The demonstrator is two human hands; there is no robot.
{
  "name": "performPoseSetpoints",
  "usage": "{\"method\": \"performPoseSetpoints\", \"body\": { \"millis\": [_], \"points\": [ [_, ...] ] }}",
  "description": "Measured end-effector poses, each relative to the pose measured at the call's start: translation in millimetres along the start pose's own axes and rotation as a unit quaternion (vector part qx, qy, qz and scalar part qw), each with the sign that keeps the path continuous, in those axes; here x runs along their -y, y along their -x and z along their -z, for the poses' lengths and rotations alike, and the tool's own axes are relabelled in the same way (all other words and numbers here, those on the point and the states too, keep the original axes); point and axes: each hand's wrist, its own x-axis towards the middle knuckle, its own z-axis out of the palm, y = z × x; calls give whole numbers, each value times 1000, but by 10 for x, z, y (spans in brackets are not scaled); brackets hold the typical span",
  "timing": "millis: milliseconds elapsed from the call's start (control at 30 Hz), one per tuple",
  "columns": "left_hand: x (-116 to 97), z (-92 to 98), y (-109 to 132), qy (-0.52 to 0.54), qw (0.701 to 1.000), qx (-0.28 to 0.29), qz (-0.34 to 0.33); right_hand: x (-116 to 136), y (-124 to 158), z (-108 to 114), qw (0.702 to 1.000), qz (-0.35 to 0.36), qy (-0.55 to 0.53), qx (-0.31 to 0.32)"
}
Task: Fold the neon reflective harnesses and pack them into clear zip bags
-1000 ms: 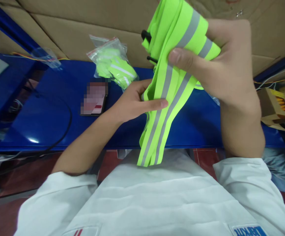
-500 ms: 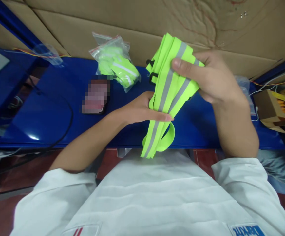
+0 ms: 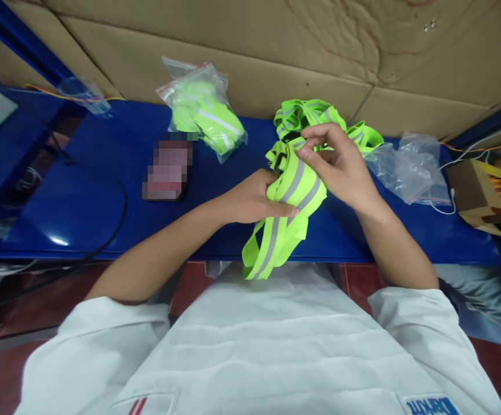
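My left hand (image 3: 254, 199) is closed round a folded bundle of neon-yellow reflective strap (image 3: 291, 178) with grey stripes, its thumb across the front. Loops of the strap hang below that hand, over the table's front edge. Black buckle parts show at the bundle's upper left. My right hand (image 3: 334, 164) is at the bundle's upper right, fingers loosely curled with thumb and forefinger apart; the thumb tip is at the strap's edge. Behind both hands a loose heap of similar reflective straps (image 3: 313, 112) lies on the blue table (image 3: 103, 196).
A zip bag of yellow straps (image 3: 207, 115) lies at the back left, with a phone (image 3: 168, 170) in front of it. Clear plastic bags (image 3: 418, 164) and an open cardboard box (image 3: 484, 187) are to the right. A black cable (image 3: 123, 210) curves across the left side.
My right hand has moved down and left and loosened from the strap's upper part. That part is now folded lower, over my left hand, uncovering the heap and plastic bags behind.
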Motion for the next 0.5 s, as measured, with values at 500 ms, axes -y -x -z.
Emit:
{"method": "performPoseSetpoints", "body": {
  "millis": [500],
  "points": [
    [-33, -203, -39, 193, 976, -16, 101, -11, 123, -54, 990, 68, 121, 6]
  ]
}}
